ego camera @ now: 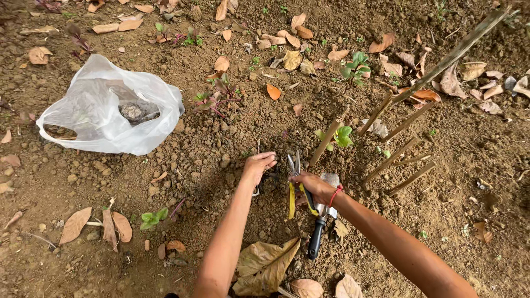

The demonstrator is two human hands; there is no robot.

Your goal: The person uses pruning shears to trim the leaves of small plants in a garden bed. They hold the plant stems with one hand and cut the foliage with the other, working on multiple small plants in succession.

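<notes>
Bare brown soil (165,182) fills the whole frame, crumbly and pebbled, strewn with dry tan leaves, densest along the top edge and at lower centre. Largest single item: a white translucent plastic bag (105,110) in the upper left, slumped on the ground, its mouth open toward the right, with a dark roundish lump visible inside; no label or print can be made out on it. Upper right to centre right: a long thin stick (458,49) runs diagonally from the top right corner down toward a row of short brown stakes (395,157) pushed aslant into the soil, side by side. A small green seedling (339,136) stands just left of the stakes; another green plant (356,67) sits above it, and a reddish-green one (215,96) lies right of the bag. Both forearms enter from the bottom edge. The left hand (257,167), at centre, is pressed palm-down to the soil with fingers curled loosely; whether it pinches anything, I cannot tell. The right hand (312,185), just to its right and wearing a red wrist cord (334,195), is closed around yellow-handled snips (294,190), blades pointing up the frame, tips close to the left fingers. Under the right wrist lies a trowel (320,226), metal blade up, black handle toward the bottom, resting on the soil.
</notes>
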